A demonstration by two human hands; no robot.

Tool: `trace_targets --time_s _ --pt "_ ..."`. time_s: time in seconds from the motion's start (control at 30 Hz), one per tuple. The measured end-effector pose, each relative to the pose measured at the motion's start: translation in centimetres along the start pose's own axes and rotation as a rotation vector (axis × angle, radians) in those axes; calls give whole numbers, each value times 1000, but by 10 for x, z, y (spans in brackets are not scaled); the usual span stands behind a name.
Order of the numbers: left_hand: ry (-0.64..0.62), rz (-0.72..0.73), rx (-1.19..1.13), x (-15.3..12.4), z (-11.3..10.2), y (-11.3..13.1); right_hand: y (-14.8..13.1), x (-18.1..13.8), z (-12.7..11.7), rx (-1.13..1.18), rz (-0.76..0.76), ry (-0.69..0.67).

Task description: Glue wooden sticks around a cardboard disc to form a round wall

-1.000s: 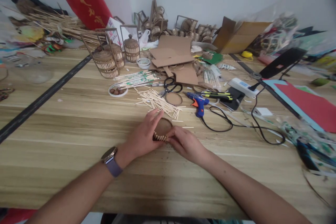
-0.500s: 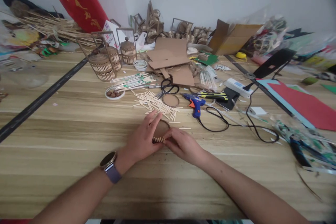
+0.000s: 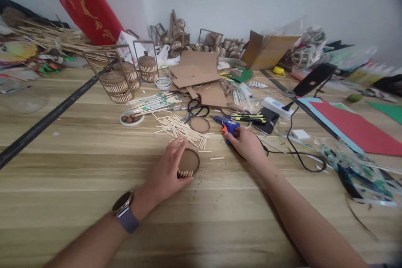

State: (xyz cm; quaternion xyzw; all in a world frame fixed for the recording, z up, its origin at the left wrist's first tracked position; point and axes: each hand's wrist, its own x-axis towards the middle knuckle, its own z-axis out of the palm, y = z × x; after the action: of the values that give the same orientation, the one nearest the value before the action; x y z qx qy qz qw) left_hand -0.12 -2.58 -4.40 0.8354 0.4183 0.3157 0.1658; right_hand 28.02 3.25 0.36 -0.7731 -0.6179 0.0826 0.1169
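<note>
Cardboard disc [image 3: 190,160]: lay flat on the table [image 3: 150,234] in front of me, its rim raised, with a row of short wooden pegs [image 3: 186,173] standing along its near edge.
Left hand [image 3: 165,176]: was half open, curved round the disc's left side, thumb beside the pegs, I judge to keep the disc from sliding while my other hand was away from it.
Right hand [image 3: 251,146]: was at the handle of the blue hot-glue gun [image 3: 231,126], beyond the disc and to its right; how firmly my fingers gripped it I could not tell.
Glue gun: lay with its nozzle pointing away and leftward, the handle toward me, probably so that it came easily to hand.
Cut sticks [image 3: 180,130]: were heaped just beyond the disc, likely to be within reach; a second rimmed disc [image 3: 199,124] and scissors [image 3: 190,113] lay past them.
Tabletop: was pale wood grain, crossed by a black strip [image 3: 52,116] well to the disc's left.
Room: far beyond the disc, slatted baskets [image 3: 116,88], cardboard sheets [image 3: 194,67] and an open carton [image 3: 273,52] stood or lay before a plain pale wall [image 3: 251,4].
</note>
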Motion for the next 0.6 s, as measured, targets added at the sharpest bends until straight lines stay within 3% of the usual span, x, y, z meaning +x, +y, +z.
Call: trace_targets --time_s 0.37,0.6 --pt "-10 -5 -2 -1 -2 0 24 4 -7 325 78 -67" --pt "16 -30 11 1 -3 -4 16 -16 -15 1165 -50 -71"
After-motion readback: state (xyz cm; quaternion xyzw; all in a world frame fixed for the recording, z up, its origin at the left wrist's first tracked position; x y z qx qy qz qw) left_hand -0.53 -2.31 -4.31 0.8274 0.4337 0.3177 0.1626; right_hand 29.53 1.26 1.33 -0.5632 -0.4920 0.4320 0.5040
